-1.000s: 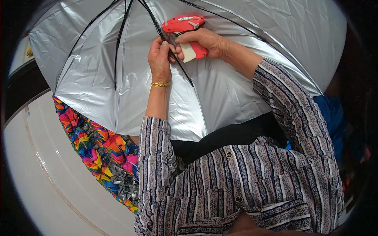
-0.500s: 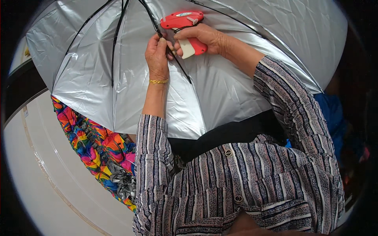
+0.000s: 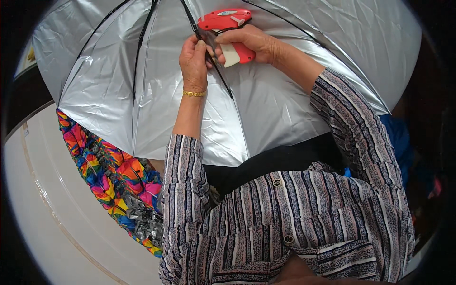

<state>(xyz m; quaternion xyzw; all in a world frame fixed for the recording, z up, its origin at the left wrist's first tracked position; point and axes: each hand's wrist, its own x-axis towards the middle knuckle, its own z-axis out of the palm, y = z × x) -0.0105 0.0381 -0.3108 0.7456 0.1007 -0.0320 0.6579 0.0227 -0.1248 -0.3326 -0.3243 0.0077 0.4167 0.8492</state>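
The black rib [image 3: 222,79] runs from 11 o'clock to 5 o'clock through the left hand [image 3: 194,59], pinched between thumb and fingers, over the silver canopy [image 3: 280,107]. The red-and-white trigger tool [image 3: 222,20] lies toward 1 o'clock from that hand, its nose pointing to 9 o'clock just beside the rib; whether they touch, I cannot tell. The right hand [image 3: 246,41], at 2 o'clock from the left, is wrapped around its handle, thumb toward 9 o'clock. The hands work close together, each clamped on its own thing. The left forearm rises straight from 6 o'clock, a gold bracelet [image 3: 194,94] at its wrist; the right slants in from 4 o'clock
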